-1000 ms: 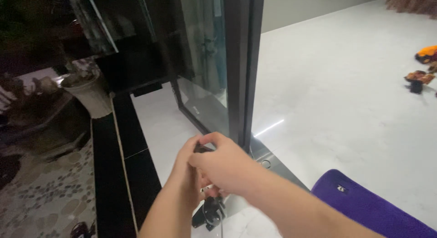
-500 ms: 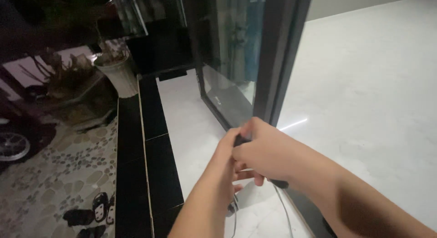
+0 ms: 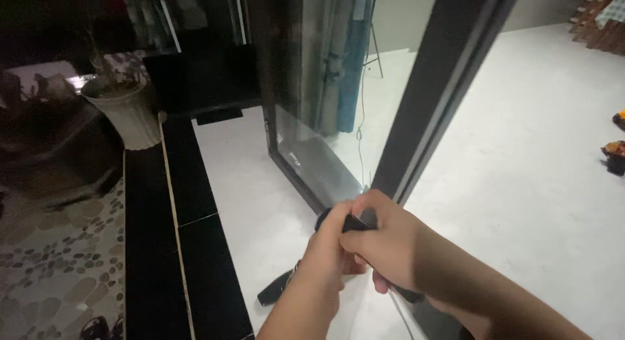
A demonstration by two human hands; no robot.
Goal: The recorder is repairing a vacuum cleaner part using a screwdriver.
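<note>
White tiled floor [image 3: 534,184] fills most of view, w/ dark-framed glass door [image 3: 325,119] standing upright centre, its black frame post [image 3: 443,99] slanting down to the hands. Black tile strip [image 3: 195,249] runs along floor's left edge; pebble paving [image 3: 52,268] beyond it. White ribbed plant pot [image 3: 127,115] at far left.

Right hand [image 3: 384,245] & left hand [image 3: 332,249] meet just at foot of frame post, touching each other. Both grips curled tight round a small black object [image 3: 355,221], mostly hidden by fingers. Another black piece [image 3: 277,289] lies on floor just below left hand.
</note>
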